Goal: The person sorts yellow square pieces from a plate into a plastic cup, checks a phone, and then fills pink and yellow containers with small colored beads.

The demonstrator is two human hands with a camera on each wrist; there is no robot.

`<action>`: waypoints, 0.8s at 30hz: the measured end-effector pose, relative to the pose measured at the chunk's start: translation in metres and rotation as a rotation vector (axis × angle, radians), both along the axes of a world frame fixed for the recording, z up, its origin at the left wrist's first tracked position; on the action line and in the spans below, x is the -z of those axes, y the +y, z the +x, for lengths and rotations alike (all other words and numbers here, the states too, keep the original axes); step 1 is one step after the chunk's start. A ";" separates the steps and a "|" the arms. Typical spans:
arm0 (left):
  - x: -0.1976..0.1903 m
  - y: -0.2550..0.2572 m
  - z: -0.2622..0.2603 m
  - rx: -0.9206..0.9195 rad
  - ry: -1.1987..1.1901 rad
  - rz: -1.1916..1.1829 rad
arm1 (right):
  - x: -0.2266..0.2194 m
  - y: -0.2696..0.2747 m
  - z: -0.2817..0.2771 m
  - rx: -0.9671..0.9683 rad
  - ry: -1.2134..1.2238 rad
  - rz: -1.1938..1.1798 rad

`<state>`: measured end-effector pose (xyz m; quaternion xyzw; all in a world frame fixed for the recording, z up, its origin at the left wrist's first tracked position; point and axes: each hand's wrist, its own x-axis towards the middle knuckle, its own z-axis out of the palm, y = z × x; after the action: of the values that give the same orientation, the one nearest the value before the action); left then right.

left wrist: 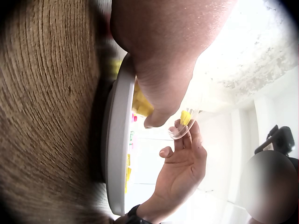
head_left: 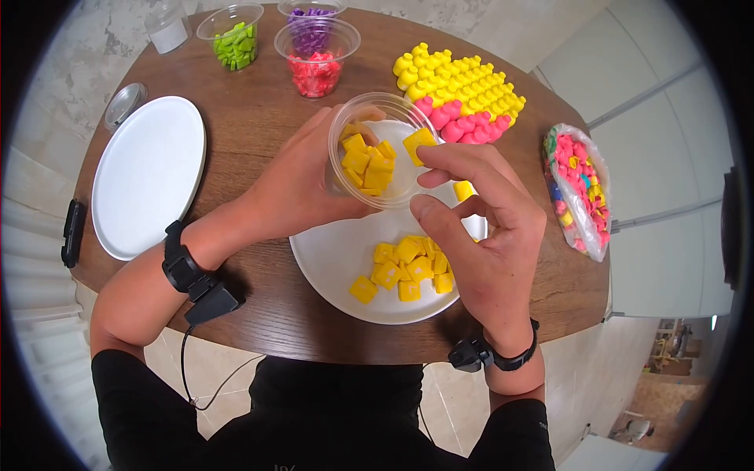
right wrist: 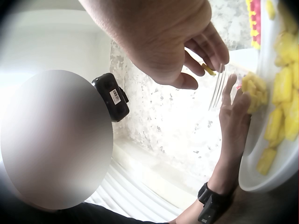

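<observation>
My left hand (head_left: 302, 177) grips a clear plastic cup (head_left: 382, 102), tilted with its mouth toward me. Several small yellow squares (head_left: 369, 166) lie in it. My right hand (head_left: 495, 228) is at the cup's mouth, thumb and index finger apart. One yellow square (head_left: 420, 147) is right at the index fingertip, overlapping the cup's rim; in the left wrist view this yellow square (left wrist: 185, 117) shows against the clear cup wall. Below the hands, a white plate (head_left: 330, 271) bears a loose pile of yellow squares (head_left: 408, 263), partly hidden behind my right hand.
An oval white plate (head_left: 148, 177) lies at the left. Clear cups of green pieces (head_left: 236, 47), purple pieces (head_left: 310, 31) and red pieces (head_left: 314, 74) stand at the back. Rows of yellow and pink little bottles (head_left: 463, 86) fill the back right. A plastic bag (head_left: 581, 188) of colourful pieces sits by the right edge.
</observation>
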<state>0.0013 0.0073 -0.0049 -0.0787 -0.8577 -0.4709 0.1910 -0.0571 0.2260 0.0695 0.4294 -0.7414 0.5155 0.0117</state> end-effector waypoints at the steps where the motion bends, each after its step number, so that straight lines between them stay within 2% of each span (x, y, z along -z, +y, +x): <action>1: 0.001 0.000 0.000 0.000 0.000 0.000 | 0.000 0.000 0.000 0.000 -0.001 0.000; 24: 0.001 -0.001 0.000 0.006 0.013 0.005 | 0.000 0.000 0.001 0.004 0.003 -0.002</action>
<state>0.0009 0.0068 -0.0064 -0.0839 -0.8550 -0.4729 0.1956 -0.0564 0.2259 0.0691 0.4289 -0.7416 0.5156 0.0144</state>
